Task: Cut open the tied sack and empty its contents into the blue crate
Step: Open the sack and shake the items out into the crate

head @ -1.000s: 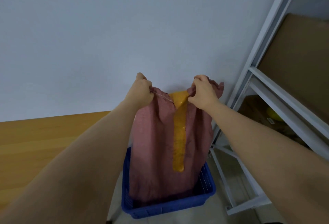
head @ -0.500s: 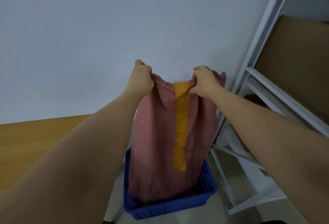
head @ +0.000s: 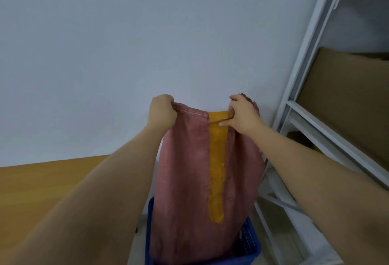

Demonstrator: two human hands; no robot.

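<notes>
Both hands have lifted the sack higher above the crate.

The limp pink woven sack (head: 189,191) with an orange stripe hangs vertically, stitched hem uppermost, its lower end inside the blue plastic crate (head: 250,248); left hand (head: 161,114) and right hand (head: 244,115) fingers pinch the hem's corners.

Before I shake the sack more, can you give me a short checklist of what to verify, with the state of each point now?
1. Left hand grips the sack's stitched edge: ok.
2. Right hand grips the other corner, at the yellow stripe: ok.
3. Sack hangs straight above the blue crate: ok.
4. Sack's lower end is inside the crate walls: ok.
5. Sack is fully empty: cannot tell, its inside is hidden.
6. Contents landed in the crate: cannot tell, the sack covers them.
</notes>
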